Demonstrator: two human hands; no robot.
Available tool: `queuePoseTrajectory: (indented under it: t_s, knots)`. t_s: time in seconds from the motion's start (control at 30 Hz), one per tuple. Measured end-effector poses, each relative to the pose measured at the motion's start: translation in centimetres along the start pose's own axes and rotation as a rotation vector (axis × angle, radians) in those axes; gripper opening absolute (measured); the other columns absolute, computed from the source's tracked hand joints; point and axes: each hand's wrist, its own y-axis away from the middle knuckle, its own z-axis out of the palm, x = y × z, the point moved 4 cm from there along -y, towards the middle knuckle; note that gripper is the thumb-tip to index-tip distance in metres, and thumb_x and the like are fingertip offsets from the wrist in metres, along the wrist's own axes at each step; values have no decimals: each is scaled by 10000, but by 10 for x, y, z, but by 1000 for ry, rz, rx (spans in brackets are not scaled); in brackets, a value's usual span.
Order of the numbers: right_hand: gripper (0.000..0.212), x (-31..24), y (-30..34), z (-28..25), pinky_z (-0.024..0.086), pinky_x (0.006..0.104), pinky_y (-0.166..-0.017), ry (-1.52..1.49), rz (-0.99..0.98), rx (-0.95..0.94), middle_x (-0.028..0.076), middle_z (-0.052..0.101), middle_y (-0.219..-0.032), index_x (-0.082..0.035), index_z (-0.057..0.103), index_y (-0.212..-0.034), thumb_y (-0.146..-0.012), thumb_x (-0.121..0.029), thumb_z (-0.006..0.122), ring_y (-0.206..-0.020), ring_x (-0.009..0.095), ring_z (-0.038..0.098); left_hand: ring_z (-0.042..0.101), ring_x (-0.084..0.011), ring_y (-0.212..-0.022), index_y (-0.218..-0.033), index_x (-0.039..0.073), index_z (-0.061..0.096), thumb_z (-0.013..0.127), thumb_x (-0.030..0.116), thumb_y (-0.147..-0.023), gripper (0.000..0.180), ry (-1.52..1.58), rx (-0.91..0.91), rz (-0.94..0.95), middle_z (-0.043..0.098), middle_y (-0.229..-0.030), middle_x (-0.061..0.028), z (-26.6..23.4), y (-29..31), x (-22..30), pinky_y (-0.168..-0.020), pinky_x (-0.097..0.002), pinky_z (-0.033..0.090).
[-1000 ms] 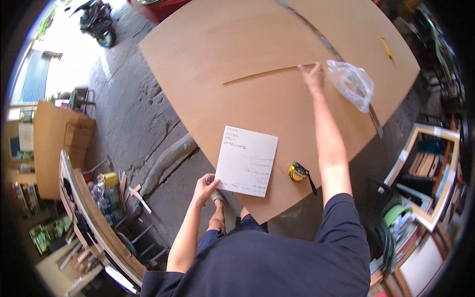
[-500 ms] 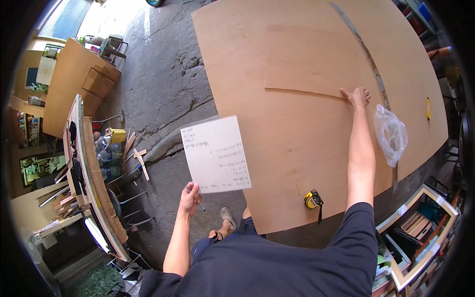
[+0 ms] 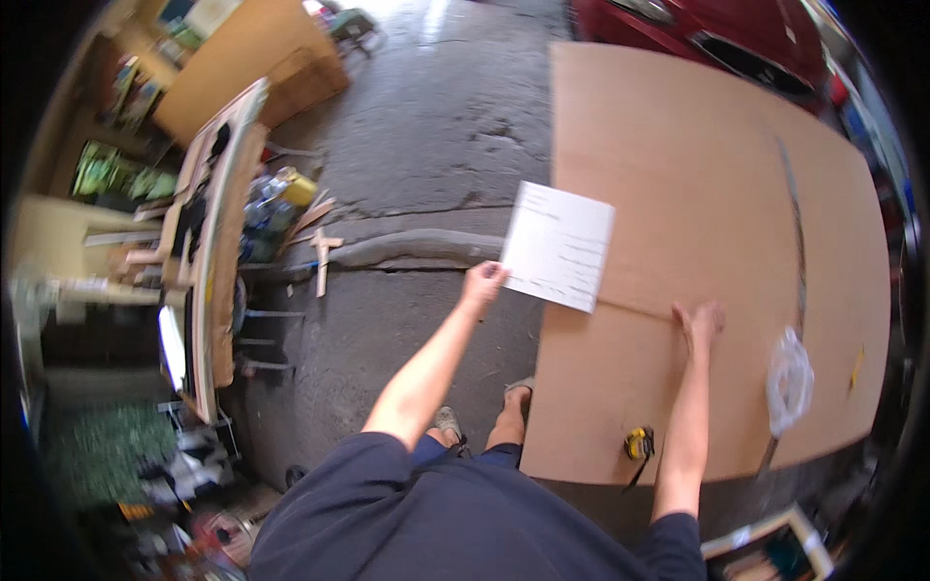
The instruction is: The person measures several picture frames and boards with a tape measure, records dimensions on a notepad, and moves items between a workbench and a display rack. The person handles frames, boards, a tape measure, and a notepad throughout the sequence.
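My left hand (image 3: 484, 283) is closed on the lower left corner of a white sheet (image 3: 559, 247) with handwriting on it. The sheet is held up, its right part over the edge of a large brown board (image 3: 591, 426). My right hand (image 3: 699, 321) lies at the near edge of a smaller thin brown panel (image 3: 668, 223) on top of that board, thumb and fingers apart, slightly blurred. Nearer to me on the board sits a yellow and black tape measure (image 3: 638, 443).
A long metal straightedge (image 3: 794, 218) crosses the board, with a clear plastic bag (image 3: 790, 382) and a yellow cutter (image 3: 856, 368) nearby. A red car (image 3: 717, 39) stands beyond. Leftward are a cluttered bench (image 3: 228, 242), wood scraps (image 3: 325, 252) and a grey floor ridge (image 3: 417, 247).
The view has swung, bringing the red car into sight. My left hand has moved the sheet rightward and up, partly over the board. My right hand still touches the panel's edge.
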Motion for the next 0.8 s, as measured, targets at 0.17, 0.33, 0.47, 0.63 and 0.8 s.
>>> queuePoseTrajectory:
  t_s: [0.17, 0.33, 0.47, 0.63, 0.8]
  knots:
    - [1030, -19, 65, 33, 242, 520, -1136, 12, 45, 137, 304, 395, -1406, 84, 390, -1352, -643, -525, 823, -1359, 430, 314, 641, -118, -820, -1012, -15, 704, 767, 251, -808, 340, 43, -311, -33, 722, -904, -73, 18, -20, -55, -775, -307, 519]
    - [808, -38, 98, 32, 319, 505, -1069, -1, 28, 86, 226, 533, -1220, -2, 528, -1224, -645, -467, 845, -1223, 402, 438, 632, -172, -904, -1058, -61, 670, 850, 254, -711, 502, 23, -342, -108, 705, -980, -125, -14, 8, -78, -830, -328, 498]
    - [561, -6, 89, 64, 488, 413, -783, -422, 43, 14, 131, 607, -908, 39, 599, -982, -747, -428, 801, -883, 277, 577, 569, -154, -757, -1066, -36, 656, 881, 277, -681, 544, 212, -379, -253, 660, -910, -93, -53, 42, -68, -650, -307, 458]
    - [334, -32, 129, 66, 405, 276, -517, -817, 0, -400, 12, 533, -734, -33, 502, -902, -845, -246, 752, -595, 124, 494, 403, -70, -566, -951, 65, 672, 818, 213, -766, 278, 378, -466, -285, 521, -699, 25, -137, 102, -84, -455, -257, 296]
    - [181, -143, 226, 61, 488, 303, -634, -1016, -30, -538, 6, 586, -781, -70, 552, -893, -874, -152, 711, -683, 109, 547, 377, -56, -517, -813, 116, 633, 800, 234, -782, 207, 577, -401, -405, 484, -648, 59, -242, 163, -167, -439, -255, 263]
